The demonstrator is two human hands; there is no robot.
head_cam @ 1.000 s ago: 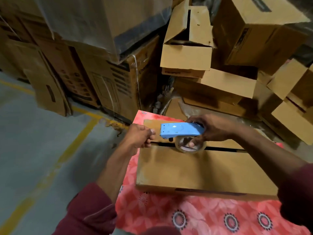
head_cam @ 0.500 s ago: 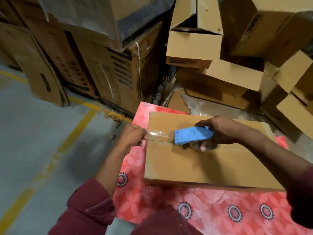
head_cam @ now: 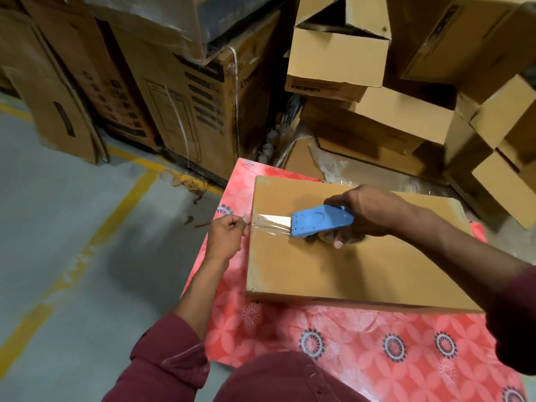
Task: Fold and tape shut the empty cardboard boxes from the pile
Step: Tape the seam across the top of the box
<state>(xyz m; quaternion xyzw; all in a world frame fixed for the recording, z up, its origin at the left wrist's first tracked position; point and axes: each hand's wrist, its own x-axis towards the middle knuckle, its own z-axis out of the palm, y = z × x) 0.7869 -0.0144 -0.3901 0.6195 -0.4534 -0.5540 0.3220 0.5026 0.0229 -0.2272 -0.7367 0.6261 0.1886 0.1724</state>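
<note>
- The box point(head_cam: 348, 265) lies flat at centre frame on the red patterned tabletop point(head_cam: 362, 338), flaps down. My right hand point(head_cam: 374, 216) is clenched around the blue dispenser point(head_cam: 322, 220) sitting on the seam.
- My left hand point(head_cam: 229, 230) pinches the tape point(head_cam: 272, 220) end at the box's left edge. If that pinch slips, I expect the strip to spring back and stick to itself.
- The strip so far covers only the left end of the seam. If I steer off the line, one flap could be left loose.
- Lifting the dispenser too soon may wrinkle the tape or trap air.
- The box looks light and empty, so a hard pull could drag it across the cloth towards the pile point(head_cam: 377, 91) in the upper right.
</note>
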